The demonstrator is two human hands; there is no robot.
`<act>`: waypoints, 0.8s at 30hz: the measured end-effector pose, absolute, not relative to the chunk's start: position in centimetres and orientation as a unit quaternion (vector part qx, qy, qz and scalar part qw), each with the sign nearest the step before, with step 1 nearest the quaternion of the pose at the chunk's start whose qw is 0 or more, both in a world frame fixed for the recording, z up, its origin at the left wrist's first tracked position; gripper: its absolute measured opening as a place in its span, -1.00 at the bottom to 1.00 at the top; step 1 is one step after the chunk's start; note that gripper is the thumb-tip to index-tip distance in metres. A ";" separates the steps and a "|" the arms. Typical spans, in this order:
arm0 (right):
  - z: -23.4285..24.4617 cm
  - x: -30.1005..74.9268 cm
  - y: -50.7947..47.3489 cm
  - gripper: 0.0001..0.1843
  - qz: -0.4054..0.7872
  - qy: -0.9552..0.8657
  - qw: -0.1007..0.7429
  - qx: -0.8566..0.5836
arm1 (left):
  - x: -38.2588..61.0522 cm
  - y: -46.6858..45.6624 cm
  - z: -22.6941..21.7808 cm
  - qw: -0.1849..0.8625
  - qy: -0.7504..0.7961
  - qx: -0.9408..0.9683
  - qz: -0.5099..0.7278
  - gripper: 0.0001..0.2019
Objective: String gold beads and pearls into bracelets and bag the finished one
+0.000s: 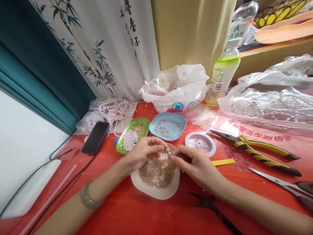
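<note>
Over a white plate [156, 194] of small gold beads [156, 173], my two hands come close together. A short string of pearl beads [168, 150] hangs between their fingertips. My left hand [146, 151] is closed, thumb and forefinger pinching near the top of the pearls. From the right, my right hand [193, 161] pinches the lower end of the same string; any thread is too thin to make out. Behind my left hand, a green dish [144, 122] holds white pearls [130, 140] and some gold pieces. A blue dish [181, 132] with metal pins stands beyond the hands.
Long-nose pliers [254, 147], scissors [281, 182] and a yellow stick [223, 162] lie right; dark pliers [207, 202] lie below my right forearm. A spool [212, 151], bottle [222, 78] and plastic bags [176, 91] stand behind. Left are a phone [96, 137] and cables [66, 187].
</note>
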State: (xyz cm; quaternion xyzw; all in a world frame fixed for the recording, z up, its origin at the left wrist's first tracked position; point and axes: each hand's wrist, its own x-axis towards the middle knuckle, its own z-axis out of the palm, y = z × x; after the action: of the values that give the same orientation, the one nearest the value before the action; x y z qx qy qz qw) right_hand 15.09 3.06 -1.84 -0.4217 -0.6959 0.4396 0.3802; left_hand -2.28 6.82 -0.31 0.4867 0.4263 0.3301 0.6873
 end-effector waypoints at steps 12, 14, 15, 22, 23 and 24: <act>-1.9 15.1 3.0 -0.84 0.429 -0.696 0.374 -0.438 | -4.0 8.2 1.5 0.576 0.456 0.561 0.381 -0.91; -1.9 15.1 3.0 -0.83 0.429 -0.694 0.373 -0.442 | -4.9 8.9 2.1 0.516 0.481 0.593 0.387 -0.89; -1.8 15.1 3.0 -0.83 0.429 -0.693 0.372 -0.443 | -5.5 9.3 2.4 0.482 0.499 0.610 0.383 -0.89; -1.8 15.1 3.0 -0.83 0.426 -0.698 0.362 -0.448 | -9.4 11.5 1.8 0.238 0.579 0.745 0.230 -0.93; -1.8 15.1 3.0 -0.82 0.426 -0.699 0.359 -0.448 | -9.8 11.8 1.5 0.214 0.583 0.755 0.213 -0.92; -1.8 15.1 3.0 -0.82 0.427 -0.699 0.359 -0.449 | -10.0 12.0 1.1 0.195 0.585 0.762 0.198 -0.92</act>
State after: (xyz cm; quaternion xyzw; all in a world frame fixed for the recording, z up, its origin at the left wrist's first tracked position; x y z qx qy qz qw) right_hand 15.07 3.03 -1.81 -0.4485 -0.6987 0.4267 0.3585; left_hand -10.02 11.95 1.10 0.7616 0.5853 0.1983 0.1953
